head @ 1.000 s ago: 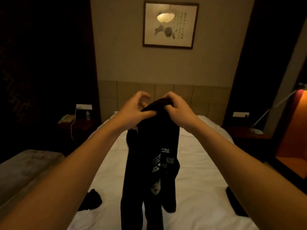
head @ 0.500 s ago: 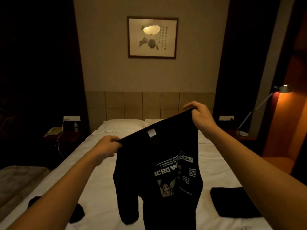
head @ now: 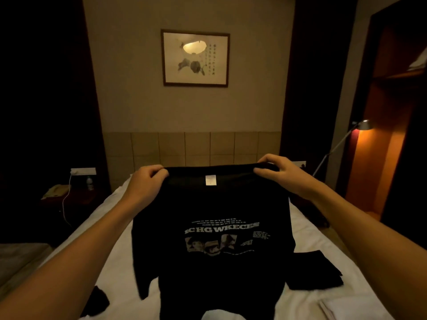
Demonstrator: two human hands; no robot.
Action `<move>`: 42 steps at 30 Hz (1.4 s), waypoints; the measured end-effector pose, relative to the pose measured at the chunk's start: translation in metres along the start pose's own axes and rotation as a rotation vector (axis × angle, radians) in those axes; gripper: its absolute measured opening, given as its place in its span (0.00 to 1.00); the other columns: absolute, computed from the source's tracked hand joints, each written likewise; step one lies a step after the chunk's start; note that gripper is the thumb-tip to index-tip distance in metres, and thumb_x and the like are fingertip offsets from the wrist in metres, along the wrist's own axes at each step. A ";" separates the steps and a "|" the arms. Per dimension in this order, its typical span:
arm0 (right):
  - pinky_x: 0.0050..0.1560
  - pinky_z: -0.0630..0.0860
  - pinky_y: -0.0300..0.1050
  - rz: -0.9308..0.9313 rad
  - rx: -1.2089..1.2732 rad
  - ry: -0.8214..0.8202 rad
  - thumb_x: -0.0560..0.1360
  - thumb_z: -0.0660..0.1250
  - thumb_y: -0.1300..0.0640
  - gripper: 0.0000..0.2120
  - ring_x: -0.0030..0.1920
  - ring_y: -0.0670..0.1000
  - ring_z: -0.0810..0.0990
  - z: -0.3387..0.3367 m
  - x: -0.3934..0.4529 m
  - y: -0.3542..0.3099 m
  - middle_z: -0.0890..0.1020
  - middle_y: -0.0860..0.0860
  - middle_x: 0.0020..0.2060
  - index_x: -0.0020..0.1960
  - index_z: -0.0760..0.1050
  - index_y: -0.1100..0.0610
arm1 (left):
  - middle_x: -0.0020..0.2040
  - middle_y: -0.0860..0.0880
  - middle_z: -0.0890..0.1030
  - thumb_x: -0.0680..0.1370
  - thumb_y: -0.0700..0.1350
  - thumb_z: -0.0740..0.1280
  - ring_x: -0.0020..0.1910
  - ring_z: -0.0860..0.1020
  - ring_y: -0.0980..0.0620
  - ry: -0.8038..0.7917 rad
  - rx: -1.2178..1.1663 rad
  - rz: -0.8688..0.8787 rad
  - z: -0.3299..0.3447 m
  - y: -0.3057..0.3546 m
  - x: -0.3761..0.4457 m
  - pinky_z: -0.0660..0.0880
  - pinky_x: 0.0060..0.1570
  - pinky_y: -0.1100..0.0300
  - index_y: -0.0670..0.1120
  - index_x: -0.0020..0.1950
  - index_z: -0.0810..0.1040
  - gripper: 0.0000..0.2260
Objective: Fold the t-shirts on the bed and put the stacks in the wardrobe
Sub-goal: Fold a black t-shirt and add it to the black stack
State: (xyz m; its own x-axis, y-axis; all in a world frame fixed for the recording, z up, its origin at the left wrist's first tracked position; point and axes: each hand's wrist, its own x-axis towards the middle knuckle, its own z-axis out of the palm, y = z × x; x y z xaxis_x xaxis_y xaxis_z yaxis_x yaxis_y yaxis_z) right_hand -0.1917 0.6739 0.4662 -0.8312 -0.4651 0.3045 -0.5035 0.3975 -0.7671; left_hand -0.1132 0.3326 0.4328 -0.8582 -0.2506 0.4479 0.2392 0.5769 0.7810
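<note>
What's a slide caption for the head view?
Left hand and right hand hold a black printed t-shirt spread above the bed.

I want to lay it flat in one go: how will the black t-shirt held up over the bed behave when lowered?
Likely floppy: the t-shirt hangs limp below the left hand and right hand. Probably light, since a fingertip grip at each shoulder carries it. Its loose sleeve may fold under on the bed.

I held the t-shirt [head: 217, 227] spread above the bed [head: 111, 257], my left hand [head: 144, 181] and right hand [head: 280, 175] at its shoulders. A folded t-shirt [head: 316, 271] lay on the bed to its right, the headboard [head: 196, 146] behind.
</note>
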 end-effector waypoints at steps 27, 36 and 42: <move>0.34 0.69 0.39 0.311 0.073 -0.215 0.73 0.73 0.48 0.15 0.32 0.48 0.74 0.092 -0.113 0.059 0.73 0.50 0.31 0.39 0.72 0.58 | 0.35 0.48 0.78 0.69 0.68 0.70 0.32 0.74 0.51 -0.722 -0.002 -0.191 -0.031 -0.093 -0.119 0.68 0.34 0.60 0.47 0.50 0.84 0.26; 0.36 0.71 0.46 0.443 -0.129 -0.159 0.75 0.73 0.51 0.14 0.33 0.50 0.78 0.175 -0.087 0.228 0.76 0.49 0.29 0.35 0.73 0.54 | 0.27 0.49 0.72 0.79 0.52 0.68 0.26 0.72 0.53 -0.436 0.042 -0.425 0.090 -0.246 -0.129 0.65 0.31 0.60 0.41 0.33 0.73 0.20; 0.38 0.72 0.49 0.522 -0.220 -0.211 0.75 0.71 0.46 0.14 0.37 0.53 0.78 0.211 -0.011 0.336 0.78 0.52 0.35 0.38 0.76 0.55 | 0.29 0.40 0.75 0.77 0.61 0.68 0.30 0.76 0.41 -0.401 0.196 -0.541 0.159 -0.342 -0.069 0.65 0.34 0.56 0.39 0.33 0.75 0.26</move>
State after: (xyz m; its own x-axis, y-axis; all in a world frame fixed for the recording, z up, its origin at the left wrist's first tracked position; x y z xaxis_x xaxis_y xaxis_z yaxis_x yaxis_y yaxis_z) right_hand -0.3020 0.6455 0.0858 -0.9281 -0.3025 -0.2172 -0.0969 0.7593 -0.6435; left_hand -0.2080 0.2759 0.0656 -0.9441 -0.2576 -0.2056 -0.3223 0.5912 0.7393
